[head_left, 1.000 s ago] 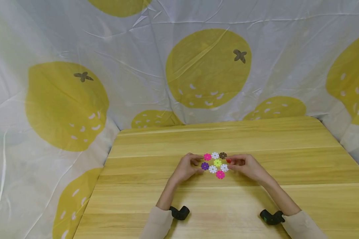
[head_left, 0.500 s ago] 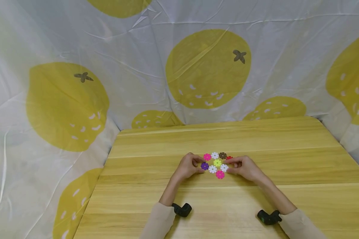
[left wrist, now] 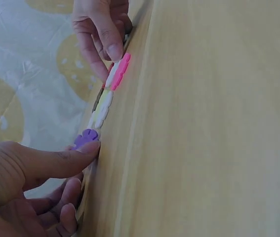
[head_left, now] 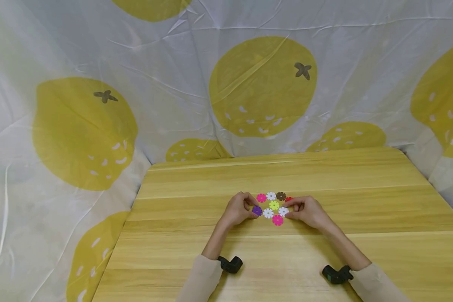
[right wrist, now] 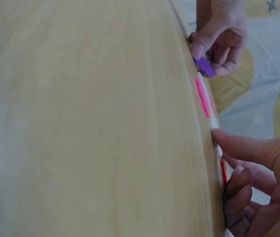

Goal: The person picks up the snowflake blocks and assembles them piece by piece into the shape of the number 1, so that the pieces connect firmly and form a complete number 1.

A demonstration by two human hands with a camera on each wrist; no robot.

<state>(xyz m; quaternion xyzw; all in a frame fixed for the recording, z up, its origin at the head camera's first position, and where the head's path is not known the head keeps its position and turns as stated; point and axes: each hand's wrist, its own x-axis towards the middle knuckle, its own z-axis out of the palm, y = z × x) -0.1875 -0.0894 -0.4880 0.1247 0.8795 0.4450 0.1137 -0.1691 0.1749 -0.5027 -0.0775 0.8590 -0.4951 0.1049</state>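
Note:
Several notched snowflake discs lie close together on the wooden table. My left hand [head_left: 239,209] pinches the purple snowflake disc [head_left: 257,211] at the group's left end; that disc is tilted up off the table in both wrist views. On the other side, my right hand [head_left: 308,212] holds the right white snowflake disc [head_left: 283,212] between thumb and index finger. Its index finger partly covers a red snowflake disc [head_left: 288,199]. Between the hands lie a yellow disc [head_left: 274,205], another white disc [head_left: 268,213] and a pink disc [head_left: 277,220].
Along the back of the group sit a pink disc [head_left: 261,198], a white disc [head_left: 271,196] and a brown disc [head_left: 281,196]. Wooden table [head_left: 279,260] surrounds the discs, and a lemon-print cloth [head_left: 166,84] hangs behind it. Black wrist devices [head_left: 231,264] sit at both sleeves.
My right hand has shifted slightly left, its index finger going from beside the red disc to the white one. The purple disc, now in my left fingers, has tilted and moved slightly left.

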